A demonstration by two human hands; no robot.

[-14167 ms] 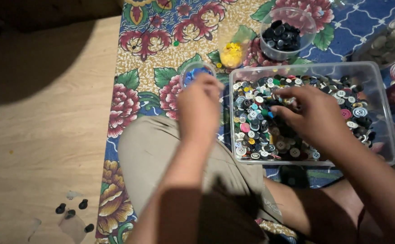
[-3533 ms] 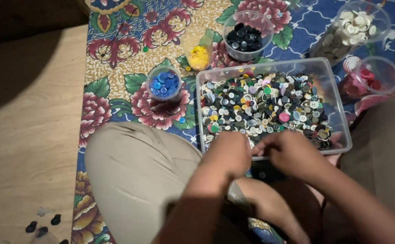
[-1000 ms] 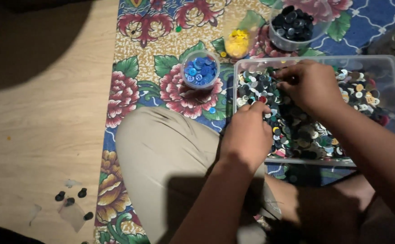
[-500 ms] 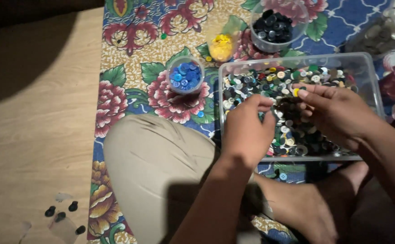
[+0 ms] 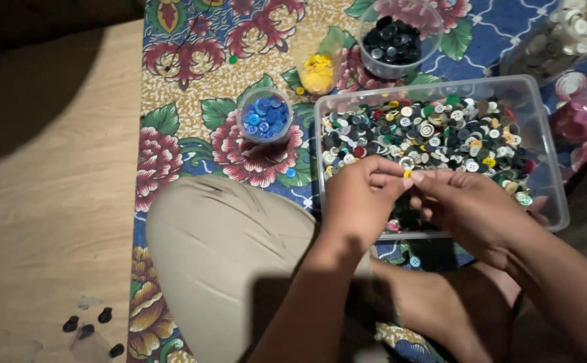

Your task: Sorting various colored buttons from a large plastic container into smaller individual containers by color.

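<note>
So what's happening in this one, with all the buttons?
A person sits on a flowered mat, both hands over a clear tub of mixed buttons. The left hand and right hand meet fingertip to fingertip, pinching a small yellow button. Cups of blue buttons, yellow buttons and black buttons stand beyond.

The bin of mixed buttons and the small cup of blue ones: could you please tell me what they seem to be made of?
The bin looks like clear, slightly cloudy plastic: the buttons and mat show through its thin walls, and its rim is rounded. The cup looks like thin clear plastic too, with the blue buttons visible through its side. The buttons seem plastic, smooth and evenly coloured, though that is less certain.
</note>
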